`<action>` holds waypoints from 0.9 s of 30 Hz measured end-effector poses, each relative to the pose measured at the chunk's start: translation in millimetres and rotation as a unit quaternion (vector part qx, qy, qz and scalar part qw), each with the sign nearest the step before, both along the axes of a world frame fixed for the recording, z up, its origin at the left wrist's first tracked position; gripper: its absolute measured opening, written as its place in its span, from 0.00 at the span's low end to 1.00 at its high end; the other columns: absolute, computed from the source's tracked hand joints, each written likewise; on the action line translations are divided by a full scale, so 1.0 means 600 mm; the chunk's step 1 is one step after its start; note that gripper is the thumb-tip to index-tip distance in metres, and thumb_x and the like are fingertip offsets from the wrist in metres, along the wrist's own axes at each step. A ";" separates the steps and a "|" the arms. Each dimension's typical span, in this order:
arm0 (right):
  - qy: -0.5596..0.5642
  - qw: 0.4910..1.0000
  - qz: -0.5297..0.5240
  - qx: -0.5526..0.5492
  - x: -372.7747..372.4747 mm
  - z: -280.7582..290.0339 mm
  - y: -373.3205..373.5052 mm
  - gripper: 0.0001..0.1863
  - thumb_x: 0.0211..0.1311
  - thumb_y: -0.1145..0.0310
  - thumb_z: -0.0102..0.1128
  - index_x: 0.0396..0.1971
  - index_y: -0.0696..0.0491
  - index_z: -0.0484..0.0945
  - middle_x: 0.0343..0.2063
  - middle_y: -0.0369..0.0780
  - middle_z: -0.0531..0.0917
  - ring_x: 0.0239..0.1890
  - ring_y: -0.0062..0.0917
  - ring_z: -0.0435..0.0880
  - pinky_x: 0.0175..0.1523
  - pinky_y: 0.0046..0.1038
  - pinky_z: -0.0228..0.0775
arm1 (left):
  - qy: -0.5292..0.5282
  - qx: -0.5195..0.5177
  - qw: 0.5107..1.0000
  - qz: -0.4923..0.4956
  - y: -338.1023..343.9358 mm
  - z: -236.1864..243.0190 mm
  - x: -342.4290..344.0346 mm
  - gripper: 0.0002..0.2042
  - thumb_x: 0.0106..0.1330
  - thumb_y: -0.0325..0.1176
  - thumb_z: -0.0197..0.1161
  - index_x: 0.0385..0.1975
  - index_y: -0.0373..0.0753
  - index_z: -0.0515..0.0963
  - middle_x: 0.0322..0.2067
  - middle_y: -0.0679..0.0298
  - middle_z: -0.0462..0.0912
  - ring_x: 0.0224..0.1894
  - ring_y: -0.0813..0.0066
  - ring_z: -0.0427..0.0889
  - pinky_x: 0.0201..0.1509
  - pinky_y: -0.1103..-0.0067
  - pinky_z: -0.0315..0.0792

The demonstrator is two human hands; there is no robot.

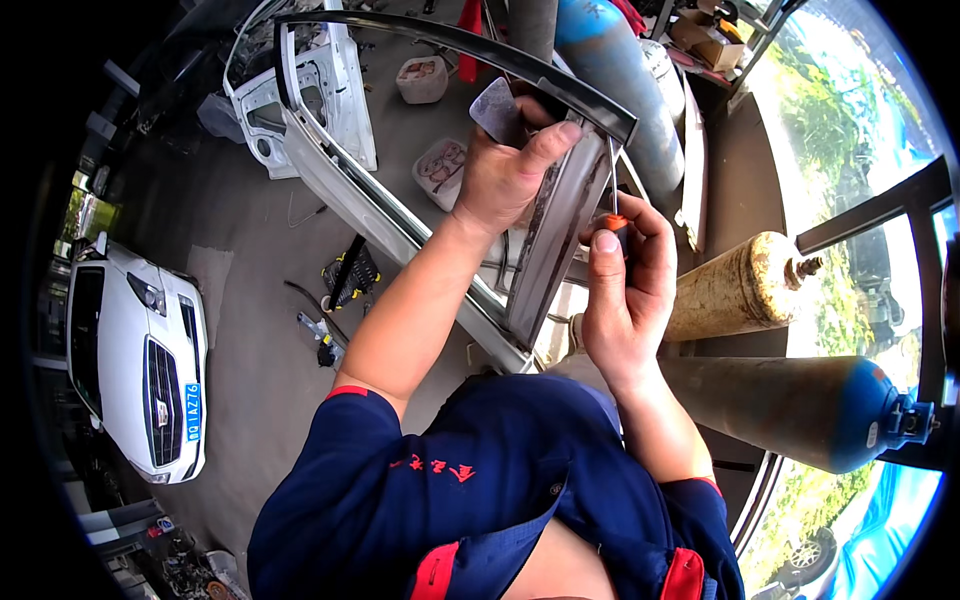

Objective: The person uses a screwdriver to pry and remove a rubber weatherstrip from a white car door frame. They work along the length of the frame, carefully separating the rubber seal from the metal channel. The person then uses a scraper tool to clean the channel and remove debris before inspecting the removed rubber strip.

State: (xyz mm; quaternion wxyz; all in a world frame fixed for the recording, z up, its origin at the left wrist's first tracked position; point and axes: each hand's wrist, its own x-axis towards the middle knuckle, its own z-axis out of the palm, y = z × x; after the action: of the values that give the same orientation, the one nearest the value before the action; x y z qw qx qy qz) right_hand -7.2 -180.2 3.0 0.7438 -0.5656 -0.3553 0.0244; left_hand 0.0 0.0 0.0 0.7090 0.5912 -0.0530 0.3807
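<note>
A car door's window frame [420, 32], black along its top edge, slants across the view ahead of me. My left hand [510, 165] is closed at its upper corner, the thumb pressed on the grey pillar [560, 215]. A flat grey metal block [495, 112] juts out from that hand's fingers, partly hidden by them. In my right hand [632, 285] is a screwdriver [616, 222] with an orange and dark handle, gripped between thumb and fingers. Its thin shaft points up to the underside of the frame's corner.
Gas cylinders, a blue one [610, 70], a rusty yellow one [735, 285] and another blue one [790, 405], flank me on the right. A white door shell [350, 100], two white tubs [422, 80] and a tool case [352, 278] lie beyond. A white car [140, 370] stands left.
</note>
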 end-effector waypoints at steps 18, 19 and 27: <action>0.026 1.000 -0.009 -0.013 0.013 -0.011 -0.015 0.17 0.71 0.74 0.60 0.56 0.59 0.71 0.35 0.35 0.77 0.24 0.12 0.71 0.27 0.16 0.67 | -0.144 -0.215 0.932 -0.253 0.033 -0.038 0.066 0.32 0.63 0.39 0.66 0.68 0.44 0.63 0.56 0.59 0.80 0.31 0.77 0.79 0.26 0.82 0.73; 0.043 0.999 -0.004 -0.006 0.006 -0.004 -0.013 0.17 0.71 0.74 0.60 0.56 0.59 0.71 0.35 0.35 0.77 0.25 0.11 0.72 0.28 0.16 0.67 | -0.170 -0.216 0.919 -0.281 0.040 -0.047 0.077 0.32 0.65 0.40 0.66 0.69 0.45 0.62 0.58 0.59 0.79 0.35 0.75 0.83 0.27 0.81 0.75; -0.060 0.987 -0.143 -0.034 -0.002 -0.007 0.018 0.16 0.67 0.79 0.61 0.54 0.62 0.74 0.44 0.41 0.75 0.43 0.23 0.75 0.53 0.23 0.69 | -0.294 -0.283 0.821 -0.399 0.041 -0.011 0.125 0.12 0.69 0.39 0.61 0.48 0.43 0.74 0.40 0.64 0.80 0.39 0.70 0.73 0.33 0.80 0.72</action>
State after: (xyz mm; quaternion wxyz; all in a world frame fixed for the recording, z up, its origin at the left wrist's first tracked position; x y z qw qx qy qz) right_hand -8.3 -169.6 -0.9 0.6978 -0.6356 -0.3136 -0.1038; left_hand 74.7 24.4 -6.5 0.8859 0.1515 -0.3801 0.2188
